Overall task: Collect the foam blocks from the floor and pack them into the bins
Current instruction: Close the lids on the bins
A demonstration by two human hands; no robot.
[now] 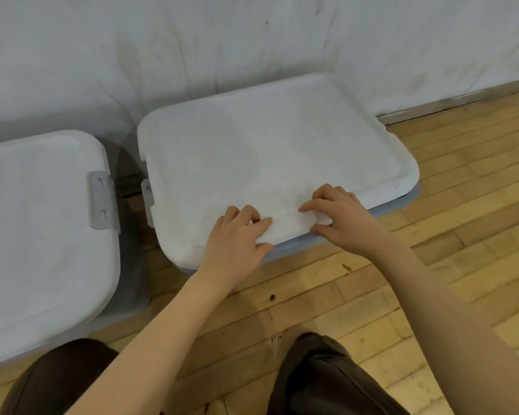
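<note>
Two bins with white lids stand on the wooden floor against a white wall. The middle bin's lid (267, 151) is on its grey-blue bin (399, 202). My left hand (237, 238) grips the lid's near edge, fingers on top and thumb under the rim. My right hand (339, 217) grips the same edge a little to the right, fingers curled on top, thumb at the rim. The second bin's lid (39, 223) lies to the left, closed. No foam blocks are in view.
A grey latch (102, 202) sits on the left bin's right side, and a white latch (147, 193) on the middle bin's left side. The wooden floor (447, 235) stretches right and forward. My knees in dark trousers (321, 375) are at the bottom.
</note>
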